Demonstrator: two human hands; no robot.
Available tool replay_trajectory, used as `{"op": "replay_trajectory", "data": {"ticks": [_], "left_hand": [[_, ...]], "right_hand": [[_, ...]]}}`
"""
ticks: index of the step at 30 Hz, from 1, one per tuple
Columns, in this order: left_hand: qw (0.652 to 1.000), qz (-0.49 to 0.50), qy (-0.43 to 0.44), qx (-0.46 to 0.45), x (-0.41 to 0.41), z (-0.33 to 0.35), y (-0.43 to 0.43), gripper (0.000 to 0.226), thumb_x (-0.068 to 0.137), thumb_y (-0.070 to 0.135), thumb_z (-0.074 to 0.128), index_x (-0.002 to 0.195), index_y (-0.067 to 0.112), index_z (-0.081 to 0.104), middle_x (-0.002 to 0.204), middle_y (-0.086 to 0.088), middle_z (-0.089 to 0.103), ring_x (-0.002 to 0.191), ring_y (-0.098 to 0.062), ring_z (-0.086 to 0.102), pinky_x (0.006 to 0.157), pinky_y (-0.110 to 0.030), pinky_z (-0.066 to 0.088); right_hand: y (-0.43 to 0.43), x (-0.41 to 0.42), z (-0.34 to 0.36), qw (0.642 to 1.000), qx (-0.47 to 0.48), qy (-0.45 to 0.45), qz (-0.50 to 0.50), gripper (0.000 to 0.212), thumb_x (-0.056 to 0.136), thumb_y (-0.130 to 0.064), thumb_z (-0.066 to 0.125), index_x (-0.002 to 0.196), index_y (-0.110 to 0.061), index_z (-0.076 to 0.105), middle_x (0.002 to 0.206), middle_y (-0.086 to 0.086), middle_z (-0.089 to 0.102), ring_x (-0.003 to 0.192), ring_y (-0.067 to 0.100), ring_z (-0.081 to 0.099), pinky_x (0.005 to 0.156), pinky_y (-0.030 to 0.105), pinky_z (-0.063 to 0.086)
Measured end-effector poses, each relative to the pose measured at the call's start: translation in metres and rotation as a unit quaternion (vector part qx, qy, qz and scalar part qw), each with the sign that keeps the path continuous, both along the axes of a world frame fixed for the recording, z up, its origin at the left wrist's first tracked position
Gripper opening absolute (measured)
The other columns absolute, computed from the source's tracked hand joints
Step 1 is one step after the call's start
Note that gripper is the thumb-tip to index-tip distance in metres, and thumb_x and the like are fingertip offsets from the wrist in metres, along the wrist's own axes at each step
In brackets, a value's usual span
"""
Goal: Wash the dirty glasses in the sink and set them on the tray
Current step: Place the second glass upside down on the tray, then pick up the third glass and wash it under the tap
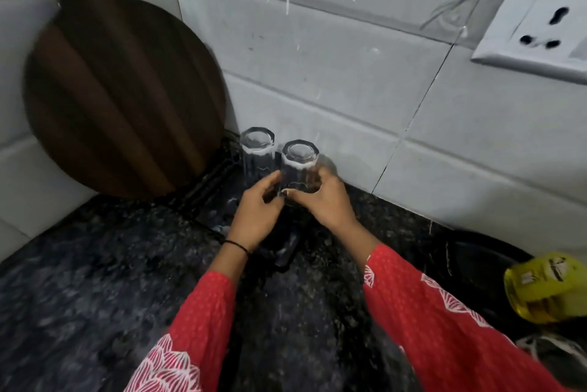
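Dark counter [95, 264] met white tiles. Left hand [258, 206] and right hand [322, 201] curled round the near glass [299, 166], upside down at the black tray [216, 176], touching or just beside the far glass [257, 150]. It looked wet, slippery and easy to break, so its sides seemed the safest place to hold.

Dark stone counter [79, 280] with little specks, pushed right up against a white tiled wall [317, 90]. On top of it, a black tray [216, 182] near the corner, a big round brown board [120, 99] standing on its edge and leaning on the wall, and far over on the right a yellow bottle [546, 290] next to a black round thing [476, 258]. On the tray, two glasses upside down, first glass [257, 150] just beside second glass [300, 166].
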State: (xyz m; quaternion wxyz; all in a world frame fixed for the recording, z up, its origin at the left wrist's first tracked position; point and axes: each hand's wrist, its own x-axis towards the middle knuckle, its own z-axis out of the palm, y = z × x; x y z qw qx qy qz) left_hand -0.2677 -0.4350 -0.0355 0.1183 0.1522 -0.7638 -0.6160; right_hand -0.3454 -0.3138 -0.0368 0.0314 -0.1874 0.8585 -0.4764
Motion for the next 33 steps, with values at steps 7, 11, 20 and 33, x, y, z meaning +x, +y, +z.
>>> {"op": "replay_trajectory", "data": {"ticks": [7, 11, 20, 33], "left_hand": [[0.999, 0.033, 0.009, -0.003, 0.003, -0.003, 0.001, 0.043, 0.087, -0.008, 0.049, 0.128, 0.007, 0.057, 0.128, -0.005, 0.061, 0.118, -0.012, 0.056, 0.105, -0.026, 0.041], [1.000, 0.030, -0.002, 0.000, 0.005, 0.001, 0.005, 0.045, 0.089, -0.006, 0.049, 0.132, 0.005, 0.051, 0.134, -0.004, 0.056, 0.123, -0.012, 0.051, 0.104, -0.023, 0.039], [0.995, 0.098, 0.000, -0.026, 0.030, 0.030, 0.026, 0.048, 0.091, 0.003, 0.052, 0.138, 0.010, 0.043, 0.137, -0.004, 0.050, 0.119, -0.010, 0.046, 0.097, -0.019, 0.036], [0.978, -0.073, 0.190, 0.044, 0.192, 0.087, 0.230, 0.019, 0.091, 0.006, 0.050, 0.101, 0.014, 0.063, 0.098, -0.004, 0.068, 0.095, -0.014, 0.066, 0.086, -0.024, 0.052]], "right_hand": [[0.000, 0.009, -0.004, 1.000, -0.004, -0.024, 0.003, 0.057, 0.068, -0.035, 0.082, 0.116, -0.018, 0.055, 0.105, -0.004, 0.067, 0.096, 0.008, 0.061, 0.077, 0.012, 0.043], [0.001, 0.014, 0.002, 1.000, 0.012, -0.024, 0.009, 0.057, 0.071, -0.036, 0.079, 0.119, -0.018, 0.054, 0.110, -0.002, 0.066, 0.098, 0.009, 0.059, 0.078, 0.015, 0.039], [0.022, 0.047, 0.029, 0.995, -0.063, -0.047, -0.058, 0.054, 0.078, -0.011, 0.072, 0.128, -0.014, 0.052, 0.112, 0.000, 0.058, 0.107, 0.016, 0.056, 0.094, 0.027, 0.047], [0.233, 0.259, 0.070, 0.934, -0.241, 0.111, -0.237, 0.027, 0.086, -0.008, 0.051, 0.096, -0.030, 0.061, 0.095, 0.000, 0.065, 0.094, 0.016, 0.063, 0.085, 0.033, 0.051]]}}
